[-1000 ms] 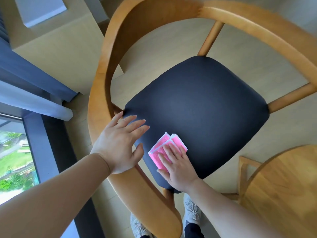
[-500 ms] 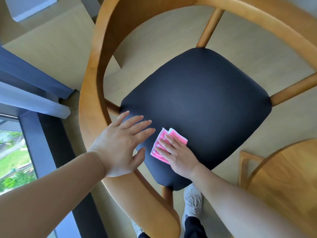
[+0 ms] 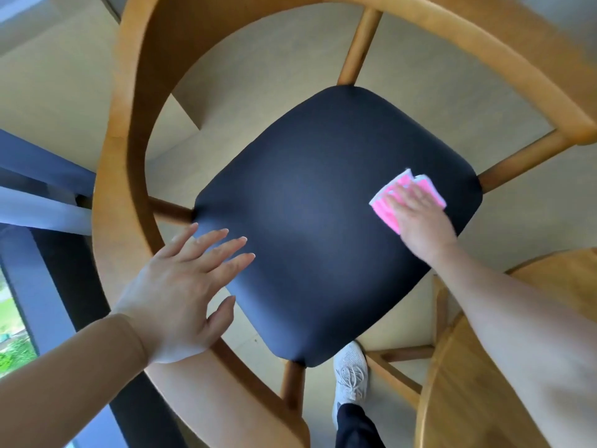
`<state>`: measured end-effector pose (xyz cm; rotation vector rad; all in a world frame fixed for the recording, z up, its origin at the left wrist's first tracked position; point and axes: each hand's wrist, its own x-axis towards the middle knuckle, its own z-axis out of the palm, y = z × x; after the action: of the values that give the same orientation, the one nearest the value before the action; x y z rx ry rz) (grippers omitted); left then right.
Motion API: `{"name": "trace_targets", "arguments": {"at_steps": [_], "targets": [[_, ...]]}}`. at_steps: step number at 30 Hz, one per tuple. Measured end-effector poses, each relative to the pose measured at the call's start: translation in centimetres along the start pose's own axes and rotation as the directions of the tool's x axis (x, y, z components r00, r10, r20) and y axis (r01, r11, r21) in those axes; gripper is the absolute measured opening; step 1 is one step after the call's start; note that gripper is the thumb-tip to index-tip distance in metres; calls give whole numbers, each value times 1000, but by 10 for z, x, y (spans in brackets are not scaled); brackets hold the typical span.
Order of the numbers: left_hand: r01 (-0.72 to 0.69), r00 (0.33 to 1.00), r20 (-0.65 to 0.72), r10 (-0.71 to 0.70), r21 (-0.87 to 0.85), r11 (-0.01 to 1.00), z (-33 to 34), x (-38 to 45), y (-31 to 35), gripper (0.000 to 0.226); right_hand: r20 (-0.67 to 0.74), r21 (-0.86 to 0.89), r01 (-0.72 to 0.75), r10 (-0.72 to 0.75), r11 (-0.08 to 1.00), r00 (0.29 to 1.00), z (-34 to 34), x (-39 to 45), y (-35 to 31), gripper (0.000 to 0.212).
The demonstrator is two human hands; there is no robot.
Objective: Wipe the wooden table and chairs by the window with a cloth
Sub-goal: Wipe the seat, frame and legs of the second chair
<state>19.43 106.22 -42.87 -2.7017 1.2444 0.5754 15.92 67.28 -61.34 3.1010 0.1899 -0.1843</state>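
Head view, looking straight down into a curved-back wooden armchair (image 3: 126,130) with a dark, padded, square-ish seat cushion (image 3: 323,221). Pale floor below; round wooden worktop (image 3: 484,383) at lower right, just beside the chair. Window glass (image 3: 13,318) at far left edge. One grey laced shoe (image 3: 350,373) on the floor under the seat's near corner.

Folded pink cloth (image 3: 408,197) lies flat on the seat's right side, near the right corner. Right hand (image 3: 420,218) on top of it, fingers straight and together, palm pressing down: a flat press, no pinch. Cloth edges show beyond the fingertips and to the left of the hand.

Left hand (image 3: 181,292) spread, fingers straight, over the seat's left corner with the heel of the hand at the chair's armrest; holds nothing. Whether it bears on the wood or hovers, cannot tell.

Handling, as judged: cloth is thin, soft and light, folded into layers, so it will bunch or unfold if dragged by one edge. Best driven under a flat palm with weight spread over the middle. Seat covering looks smooth, so the cloth should slide easily. For the wooden arms and spokes it would need wrapping round the rail and pinching.

Seat being wiped; table untouched as far as can be seen.
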Motion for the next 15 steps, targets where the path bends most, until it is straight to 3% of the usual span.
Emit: {"name": "trace_targets", "arguments": {"at_steps": [3, 7, 15], "targets": [[18, 1000, 16, -18, 2, 1000, 0, 0, -1, 58, 41, 14, -261, 261, 965, 965, 1, 9, 27, 48], [27, 1000, 11, -27, 4, 1000, 2, 0, -1, 58, 99, 108, -532, 524, 840, 846, 0, 23, 44, 55], [16, 1000, -1, -16, 9, 1000, 0, -1, -1, 58, 108, 155, -489, 478, 858, 872, 7, 16, 44, 51]]}}
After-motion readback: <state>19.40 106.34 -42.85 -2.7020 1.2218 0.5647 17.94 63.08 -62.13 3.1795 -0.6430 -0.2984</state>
